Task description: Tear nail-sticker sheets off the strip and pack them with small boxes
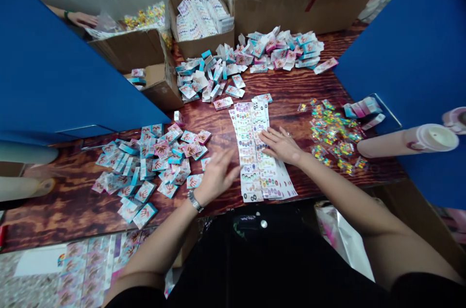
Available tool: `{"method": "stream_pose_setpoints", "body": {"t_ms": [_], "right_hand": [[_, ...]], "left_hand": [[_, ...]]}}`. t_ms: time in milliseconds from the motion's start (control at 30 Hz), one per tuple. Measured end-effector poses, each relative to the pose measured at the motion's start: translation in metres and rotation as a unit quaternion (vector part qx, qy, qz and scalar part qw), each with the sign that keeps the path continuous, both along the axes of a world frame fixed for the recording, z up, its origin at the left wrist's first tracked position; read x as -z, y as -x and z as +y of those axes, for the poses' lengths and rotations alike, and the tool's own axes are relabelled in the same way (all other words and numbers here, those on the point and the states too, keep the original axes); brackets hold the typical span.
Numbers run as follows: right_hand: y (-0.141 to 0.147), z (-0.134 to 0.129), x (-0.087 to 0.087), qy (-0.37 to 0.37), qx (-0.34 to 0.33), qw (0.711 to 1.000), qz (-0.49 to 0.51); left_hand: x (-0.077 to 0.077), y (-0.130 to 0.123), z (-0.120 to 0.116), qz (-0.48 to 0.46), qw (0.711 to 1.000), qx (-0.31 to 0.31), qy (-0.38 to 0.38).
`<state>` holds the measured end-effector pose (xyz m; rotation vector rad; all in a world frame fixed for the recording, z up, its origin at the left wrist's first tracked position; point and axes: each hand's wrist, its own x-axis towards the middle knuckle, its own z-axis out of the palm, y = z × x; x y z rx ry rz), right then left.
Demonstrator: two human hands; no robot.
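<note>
Long printed sticker sheets (249, 152) with rows of small coloured ovals lie stacked and slightly fanned in front of me, near the table's edge. My right hand (280, 145) rests flat on the right part of them, fingers stretched out. Just left of the sheets is my left hand (217, 179), a little blurred, with thumb and fingers apart and nothing visible in it. Beside that hand spreads a pile of small closed blue, pink and white boxes (160, 152) with a hand picture on them. More small boxes (273, 50), many with flaps open, are heaped beyond the sheets.
Small clear packets of yellow and green pieces (335, 130) lie on the right, near a pale cylinder (407, 140). Cardboard boxes stand behind, one holding more sheets (200, 14). Blue partitions (407, 65) flank the table. Another person's hand (83, 19) shows at far left.
</note>
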<state>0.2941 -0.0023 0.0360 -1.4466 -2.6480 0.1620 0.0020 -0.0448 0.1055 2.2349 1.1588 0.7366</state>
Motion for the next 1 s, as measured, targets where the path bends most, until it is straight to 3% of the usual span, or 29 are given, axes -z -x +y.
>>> {"method": "stream_pose_setpoints", "body": {"t_ms": [67,100,167,233,300,333,400,467,533,733,900,1000], "right_hand": [[0.002,-0.004,-0.003,-0.022,0.005,1.000,0.017],[0.003,-0.007,-0.008,-0.032,0.006,0.999,0.032],[0.005,-0.016,-0.022,-0.050,0.002,0.996,0.075],[0.009,-0.029,-0.042,-0.044,-0.019,0.990,0.135],[0.015,-0.046,-0.067,0.001,-0.055,0.979,0.198],[0.019,-0.055,-0.079,0.033,-0.078,0.971,0.224],[0.028,-0.071,-0.099,0.098,-0.116,0.952,0.266],[0.034,-0.080,-0.113,0.143,-0.128,0.935,0.297],[0.038,-0.082,-0.119,0.144,-0.094,0.931,0.321],[0.039,-0.055,-0.108,-0.002,0.105,0.937,0.332],[0.047,-0.045,-0.097,-0.075,0.125,0.934,0.325],[0.052,-0.054,-0.097,-0.126,0.059,0.939,0.315]], "left_hand": [[0.003,-0.022,-0.011,-0.061,0.986,0.047,0.148],[0.006,-0.032,-0.016,-0.091,0.964,0.074,0.240],[0.012,-0.047,-0.023,-0.155,0.883,0.107,0.430],[0.018,-0.056,-0.026,-0.237,0.771,0.089,0.584],[0.023,-0.061,-0.022,-0.332,0.666,0.037,0.667],[0.023,-0.062,-0.019,-0.380,0.630,0.006,0.677],[0.022,-0.063,-0.010,-0.460,0.596,-0.043,0.657],[0.019,-0.064,-0.002,-0.509,0.599,-0.073,0.615],[0.015,-0.064,0.001,-0.521,0.621,-0.083,0.579],[0.012,-0.061,-0.011,-0.476,0.724,-0.043,0.496],[0.008,-0.056,-0.013,-0.397,0.786,0.012,0.474],[0.007,-0.056,-0.009,-0.414,0.776,-0.023,0.475]]}}
